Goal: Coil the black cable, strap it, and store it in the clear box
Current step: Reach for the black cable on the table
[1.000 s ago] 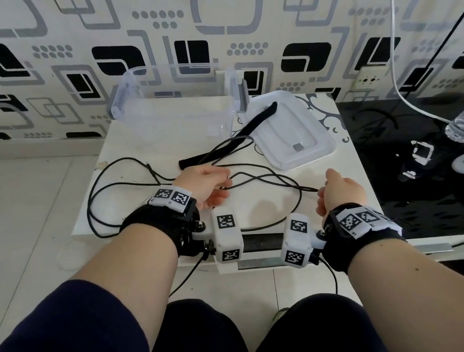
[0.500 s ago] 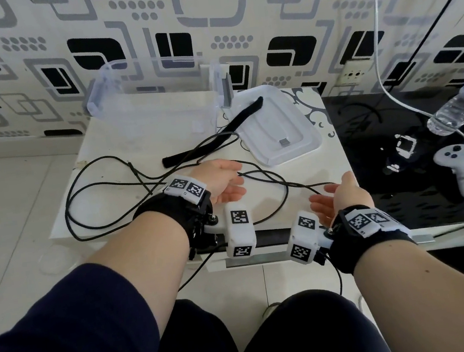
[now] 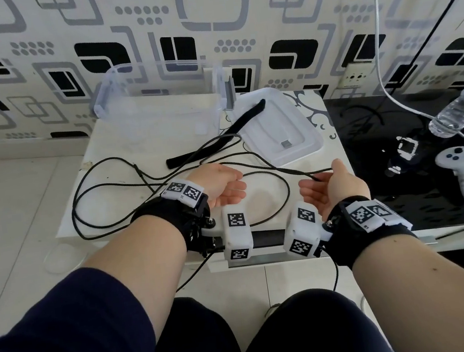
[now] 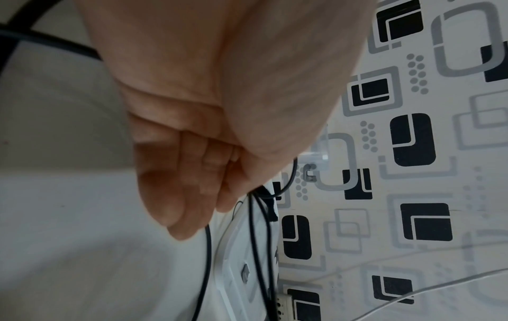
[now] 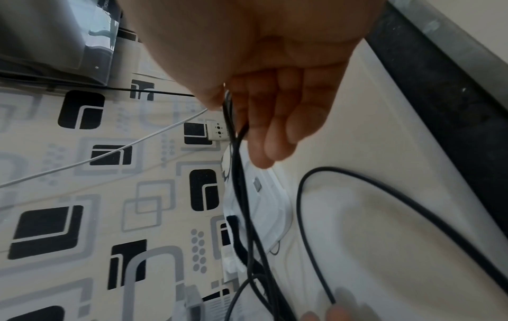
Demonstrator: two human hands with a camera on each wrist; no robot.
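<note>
Two hands work above the near edge of a white desk [image 3: 115, 190], where a thin black cable [image 3: 103, 188] sprawls in loose, uncoiled loops across the left and middle of the top. The left hand [image 3: 220, 184] curls its fingers around strands of cable; the left wrist view shows the fingers folded into the palm with strands trailing below. The right hand [image 3: 331, 187], palm up with fingers relaxed, pinches the cable between thumb and fingers, a detail the right wrist view makes plain. Farther back lie a black strap [image 3: 220, 136], partly on a white lid [image 3: 300, 126], and the clear box [image 3: 157, 103] at the far edge.
</note>
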